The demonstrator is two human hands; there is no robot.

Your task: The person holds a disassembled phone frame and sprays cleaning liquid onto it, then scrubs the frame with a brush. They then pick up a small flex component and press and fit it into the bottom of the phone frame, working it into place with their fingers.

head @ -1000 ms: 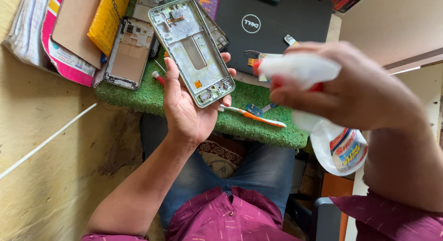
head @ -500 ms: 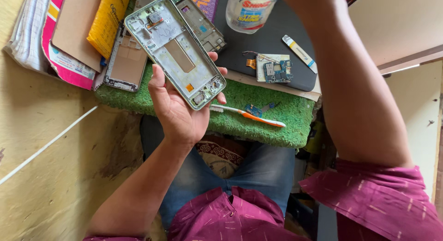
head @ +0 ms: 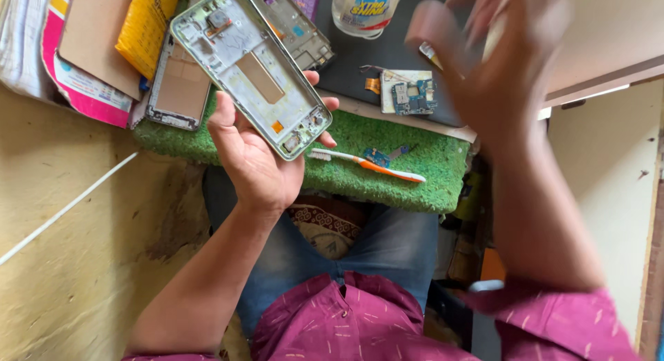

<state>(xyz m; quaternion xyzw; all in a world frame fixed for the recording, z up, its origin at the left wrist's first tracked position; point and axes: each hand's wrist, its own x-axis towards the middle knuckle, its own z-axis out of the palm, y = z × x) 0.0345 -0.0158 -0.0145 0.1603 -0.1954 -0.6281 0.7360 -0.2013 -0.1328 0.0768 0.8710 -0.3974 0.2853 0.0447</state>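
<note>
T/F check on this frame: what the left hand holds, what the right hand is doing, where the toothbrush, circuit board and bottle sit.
1. The left hand holds an open phone frame. True.
2. The right hand grips the toothbrush. False: the toothbrush lies on the green mat, and the right hand is raised and blurred above the table.
3. A small blue circuit board lies on the dark laptop lid. True.
4. The plastic bottle lies tipped over on the green mat. False: it sits on the laptop lid, seemingly upright.
5. A second phone frame lies beside the yellow packet. True.
</note>
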